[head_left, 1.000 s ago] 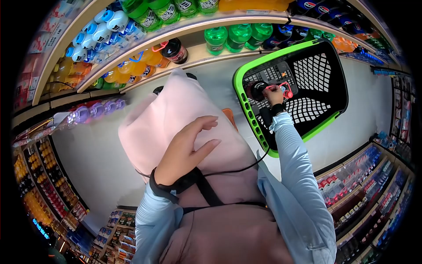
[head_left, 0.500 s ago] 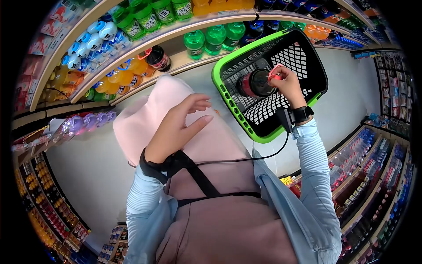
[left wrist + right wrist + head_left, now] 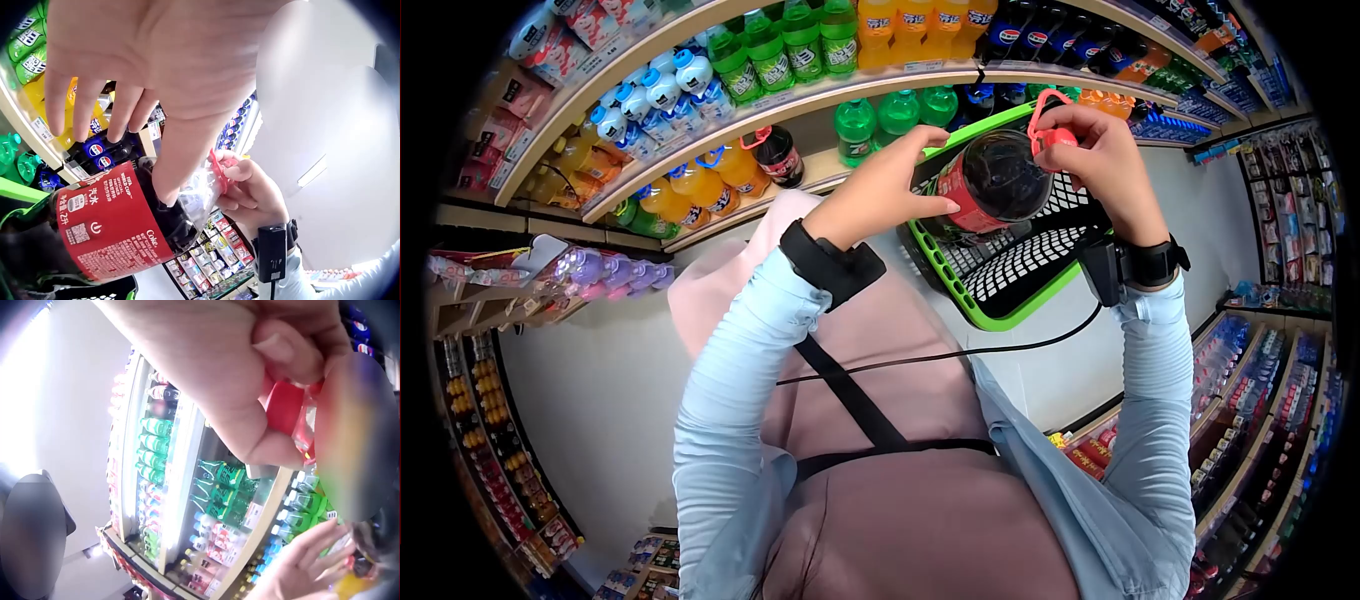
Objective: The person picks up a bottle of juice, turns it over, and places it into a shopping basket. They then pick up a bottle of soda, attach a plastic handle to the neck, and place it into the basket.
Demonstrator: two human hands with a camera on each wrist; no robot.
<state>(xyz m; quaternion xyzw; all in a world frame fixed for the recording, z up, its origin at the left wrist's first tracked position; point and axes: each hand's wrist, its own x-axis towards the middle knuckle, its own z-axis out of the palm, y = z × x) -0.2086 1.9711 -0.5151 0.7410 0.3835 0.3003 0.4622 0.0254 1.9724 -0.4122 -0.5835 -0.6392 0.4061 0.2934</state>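
A large Coke bottle [image 3: 1006, 178] with a red label hangs tilted above the green-rimmed black shopping basket [image 3: 990, 322]. My right hand [image 3: 1112, 172] pinches it by its red cap [image 3: 286, 407] and the carrying ring at the neck. On the other side, my left hand [image 3: 878, 192] reaches toward the bottle's body, fingers extended and spread. In the left wrist view the left thumb [image 3: 167, 184] overlaps the bottle's dark shoulder, just above the label [image 3: 115, 222]. The bottle's lower end is hidden behind its body in the head view.
Another cola bottle [image 3: 778, 158] stands on the low shelf, beside orange soda bottles [image 3: 697, 187]. Green soda bottles [image 3: 898, 112] stand behind the basket. A pink cloth-like shape [image 3: 730, 270] is left of the basket. A black cable [image 3: 960, 354] runs to my right wrist.
My right hand has lifted the Coke bottle up out of the basket. My left hand has moved forward and right, up to the bottle.
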